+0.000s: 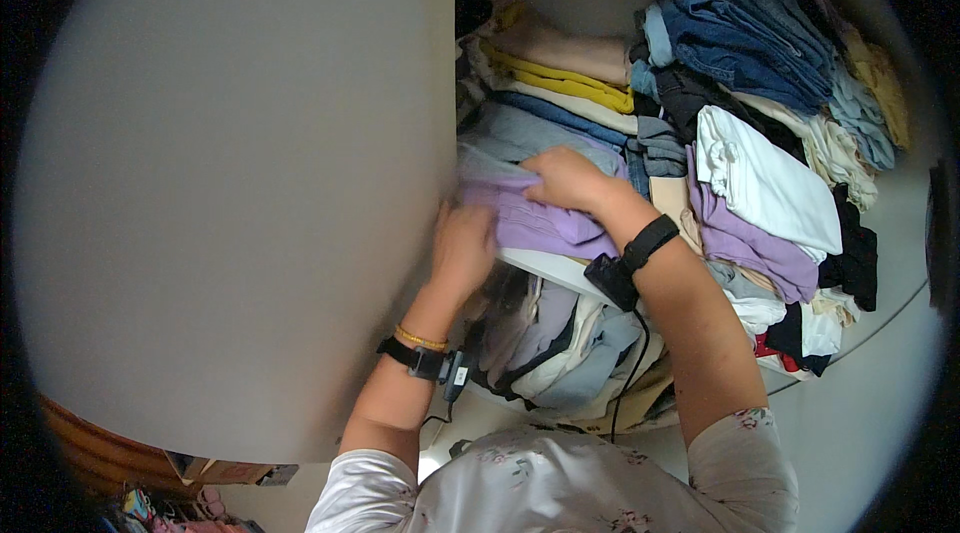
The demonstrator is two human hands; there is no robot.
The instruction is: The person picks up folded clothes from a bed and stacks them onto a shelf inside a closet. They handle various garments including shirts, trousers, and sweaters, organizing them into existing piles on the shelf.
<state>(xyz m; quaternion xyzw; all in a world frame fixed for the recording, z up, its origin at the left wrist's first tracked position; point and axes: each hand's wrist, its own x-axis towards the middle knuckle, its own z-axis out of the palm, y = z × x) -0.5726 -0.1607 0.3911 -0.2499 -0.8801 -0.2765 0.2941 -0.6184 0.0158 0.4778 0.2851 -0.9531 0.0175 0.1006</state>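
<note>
Folded lilac cloth (540,218) lies near the front edge of a white shelf (559,270), with grey cloth (517,131) directly behind and partly over it. My right hand (574,176) reaches in from the right, its fingers closed on the edge where the grey and lilac cloth meet. At the left end of the lilac cloth is my left hand (465,244), close beside a large pale panel (247,195). It is blurred, and its fingertips are hard to make out. Each wrist wears a black strap with a small cabled device.
Behind the grey cloth are folded blue, cream and yellow garments (562,82). To the right, jeans (750,45) rise in a stack, with a white folded garment (765,180) on lilac cloth nearer me. More clothes (570,353) fill the space below the shelf. The pale panel blocks the left side.
</note>
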